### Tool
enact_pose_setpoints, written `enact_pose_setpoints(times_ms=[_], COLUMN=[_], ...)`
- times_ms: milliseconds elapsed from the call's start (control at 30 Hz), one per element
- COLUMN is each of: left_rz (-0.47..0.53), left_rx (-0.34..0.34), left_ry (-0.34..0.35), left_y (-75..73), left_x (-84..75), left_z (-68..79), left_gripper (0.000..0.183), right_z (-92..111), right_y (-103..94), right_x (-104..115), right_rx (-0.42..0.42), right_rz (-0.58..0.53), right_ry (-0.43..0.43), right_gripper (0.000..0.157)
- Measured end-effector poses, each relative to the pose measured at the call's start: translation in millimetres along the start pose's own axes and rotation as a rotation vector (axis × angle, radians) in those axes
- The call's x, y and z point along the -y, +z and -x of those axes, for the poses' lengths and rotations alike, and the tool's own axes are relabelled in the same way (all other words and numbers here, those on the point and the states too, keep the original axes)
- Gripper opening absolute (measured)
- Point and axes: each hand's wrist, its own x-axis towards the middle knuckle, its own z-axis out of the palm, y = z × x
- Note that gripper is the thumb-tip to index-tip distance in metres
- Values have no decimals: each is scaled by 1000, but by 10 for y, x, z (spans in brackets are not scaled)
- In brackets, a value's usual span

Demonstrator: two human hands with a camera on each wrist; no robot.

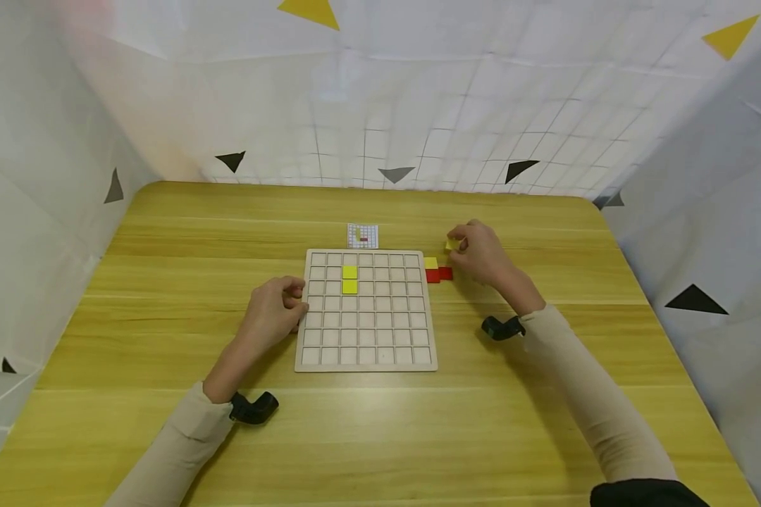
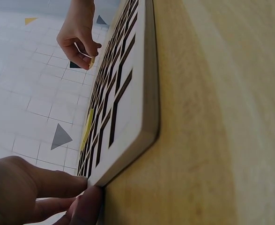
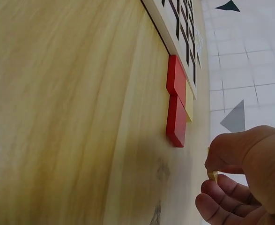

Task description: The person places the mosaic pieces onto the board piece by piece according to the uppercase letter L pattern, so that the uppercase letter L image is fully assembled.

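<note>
A wooden grid board [image 1: 364, 368] lies flat on the table, with two yellow square tiles [image 1: 350, 279] one above the other in its upper left cells. My left hand [image 1: 273, 310] holds the board's left edge between thumb and fingers; the left wrist view shows the fingertips [image 2: 83, 183] at that edge. Right of the board, my right hand [image 1: 482, 255] pinches a yellow tile [image 3: 212, 176] between thumb and fingers, up off the table in the left wrist view. Nearest to that hand lie two red tiles [image 3: 177, 119] and another yellow tile [image 1: 430, 263], beside the board's right edge.
Behind the board lies a small printed grid card [image 1: 363, 236] with coloured cells. The wooden table [image 1: 368, 436] extends on all sides of the board. White sheets [image 1: 406, 91] with triangles stand behind and at both sides. A black wrist camera [image 1: 504, 328] sits by each cuff.
</note>
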Motion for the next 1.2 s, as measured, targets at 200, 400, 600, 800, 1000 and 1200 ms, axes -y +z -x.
enact_pose_setpoints(times_ms=[200, 400, 600, 800, 1000, 1200], left_rz=[7, 12, 6, 2, 25, 47], left_rx=[1, 0, -5, -9, 3, 12], left_ry=[-6, -4, 7, 20, 16, 5], left_y=[5, 6, 6, 8, -6, -7], left_x=[8, 9, 2, 6, 17, 33], left_z=[-3, -9, -13, -15, -11, -7], left_gripper=[40, 40, 39, 39, 40, 41], right_z=[70, 164, 271, 387, 481, 554], right_y=[-23, -42, -45, -43, -38, -38], right_x=[-34, -45, -42, -19, 8, 11], right_rx=[-10, -11, -19, -34, -54, -65], right_rz=[15, 11, 13, 12, 12, 11], right_ry=[-6, -26, -12, -31, -65, -72], right_gripper=[34, 33, 32, 30, 28, 28])
